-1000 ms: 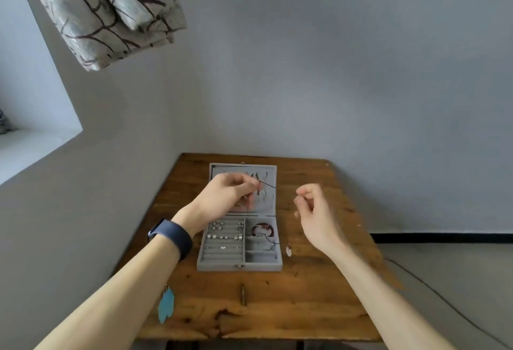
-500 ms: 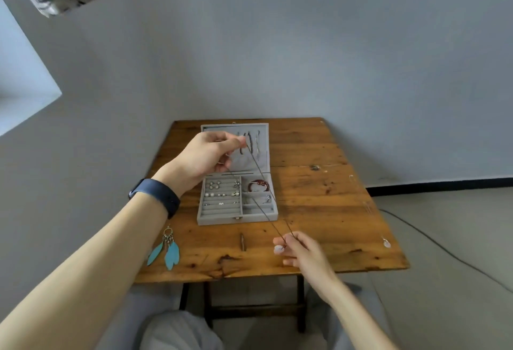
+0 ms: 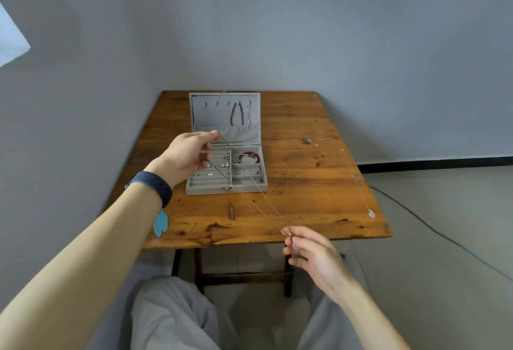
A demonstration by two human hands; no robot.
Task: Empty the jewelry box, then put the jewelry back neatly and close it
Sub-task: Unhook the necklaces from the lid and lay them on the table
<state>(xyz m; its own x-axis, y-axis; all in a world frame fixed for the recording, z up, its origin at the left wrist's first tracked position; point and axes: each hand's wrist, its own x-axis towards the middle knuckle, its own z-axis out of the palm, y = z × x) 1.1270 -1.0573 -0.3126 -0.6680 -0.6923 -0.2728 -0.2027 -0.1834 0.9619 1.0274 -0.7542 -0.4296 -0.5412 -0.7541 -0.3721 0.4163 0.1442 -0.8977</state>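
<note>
Thin chain point(image 3: 266, 202) was pinched taut between left hand point(image 3: 188, 155), over jewelry box point(image 3: 208, 190), and right hand point(image 3: 311, 255), past bench point(image 3: 305, 177) near edge; a snag on box contents was judged likely if pulled.

— What moved?
— The right hand point(image 3: 313, 255) pulled back from beside the jewelry box point(image 3: 216, 119) to past the desk's point(image 3: 305, 169) near edge.
— And the necklace point(image 3: 265, 196)?
— Drawn out long between both hands; the left hand point(image 3: 186, 155) sank from lid to trays.
</note>
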